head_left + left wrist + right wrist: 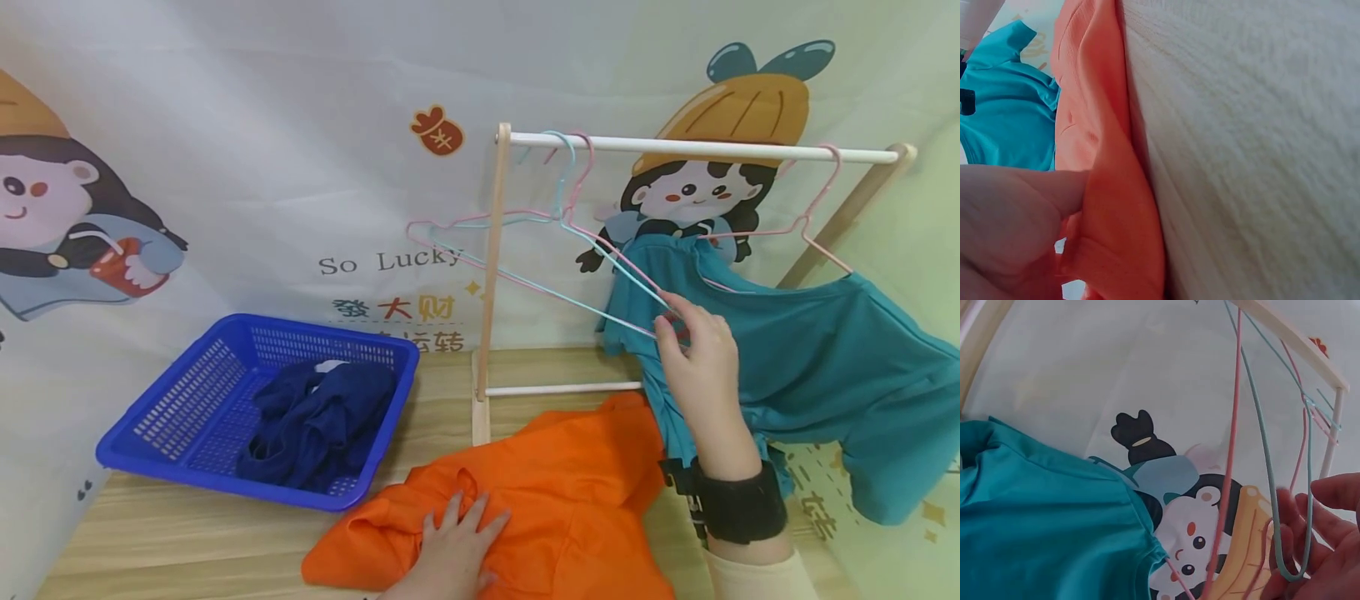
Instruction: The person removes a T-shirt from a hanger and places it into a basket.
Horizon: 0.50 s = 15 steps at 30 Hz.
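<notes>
In the head view my right hand (pixel 701 358) holds the right end of a light blue hanger (pixel 573 158), close beside a pink hanger (pixel 591 158). The right wrist view shows the blue wire end (pixel 1291 577) between my fingers. Both hangers hook over the white rail (pixel 697 148). My left hand (pixel 453 546) rests, fingers spread, on an orange garment (pixel 570 492) laid on the table; its thumb touches a fold in the left wrist view. Behind my right hand, a teal shirt (pixel 795 358) hangs on another pink hanger (pixel 831 179).
A blue plastic basket (pixel 176 400) stands at the left with a dark blue garment (pixel 322 425) inside. The rack's wooden post (pixel 492 275) rises between basket and teal shirt. A printed cloth (pixel 300 125) backs the wood-patterned table (pixel 135 533).
</notes>
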Each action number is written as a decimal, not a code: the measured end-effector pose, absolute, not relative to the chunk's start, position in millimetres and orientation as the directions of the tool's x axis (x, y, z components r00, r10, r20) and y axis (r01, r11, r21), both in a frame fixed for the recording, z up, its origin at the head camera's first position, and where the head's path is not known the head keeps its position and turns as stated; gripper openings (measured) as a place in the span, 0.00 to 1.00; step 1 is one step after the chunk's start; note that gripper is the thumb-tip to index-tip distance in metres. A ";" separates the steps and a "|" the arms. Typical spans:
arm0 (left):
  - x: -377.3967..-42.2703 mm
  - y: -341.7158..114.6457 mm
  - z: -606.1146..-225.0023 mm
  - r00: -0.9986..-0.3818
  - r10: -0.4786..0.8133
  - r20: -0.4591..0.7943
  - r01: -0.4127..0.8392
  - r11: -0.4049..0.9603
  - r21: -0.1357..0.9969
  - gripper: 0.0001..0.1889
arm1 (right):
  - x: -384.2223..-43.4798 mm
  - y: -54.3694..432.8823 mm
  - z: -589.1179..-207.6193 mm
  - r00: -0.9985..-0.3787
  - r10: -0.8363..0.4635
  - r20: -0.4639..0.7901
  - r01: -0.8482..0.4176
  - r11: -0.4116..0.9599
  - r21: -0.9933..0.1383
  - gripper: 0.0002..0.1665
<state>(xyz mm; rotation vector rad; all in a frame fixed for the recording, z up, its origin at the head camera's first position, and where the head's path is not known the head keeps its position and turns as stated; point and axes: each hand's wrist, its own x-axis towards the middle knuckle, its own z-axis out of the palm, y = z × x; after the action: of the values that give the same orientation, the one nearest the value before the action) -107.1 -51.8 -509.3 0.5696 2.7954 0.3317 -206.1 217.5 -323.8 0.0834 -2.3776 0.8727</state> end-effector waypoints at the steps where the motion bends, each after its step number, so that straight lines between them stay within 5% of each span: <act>1: -106.7 -51.4 -509.4 -0.891 0.410 -0.197 0.355 0.897 0.262 0.34 | -205.0 218.0 -325.2 -0.807 0.154 0.570 -0.253 0.783 -0.569 0.21; 8: -105.6 -50.6 -509.6 -0.903 0.416 -0.109 0.385 0.894 0.228 0.36 | -196.5 223.5 -334.5 -0.685 0.266 0.678 -0.316 0.730 -0.606 0.20; 15: -108.3 -52.1 -507.5 -0.915 0.403 -0.023 0.391 0.899 0.195 0.23 | -185.1 226.5 -338.0 -0.608 0.332 0.721 -0.390 0.667 -0.635 0.19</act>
<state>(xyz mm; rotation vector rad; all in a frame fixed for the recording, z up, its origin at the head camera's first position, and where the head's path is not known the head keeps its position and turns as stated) -108.3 -52.1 -507.5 0.6283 2.9999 0.2886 -185.1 226.5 -338.0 0.0445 -1.9807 1.0118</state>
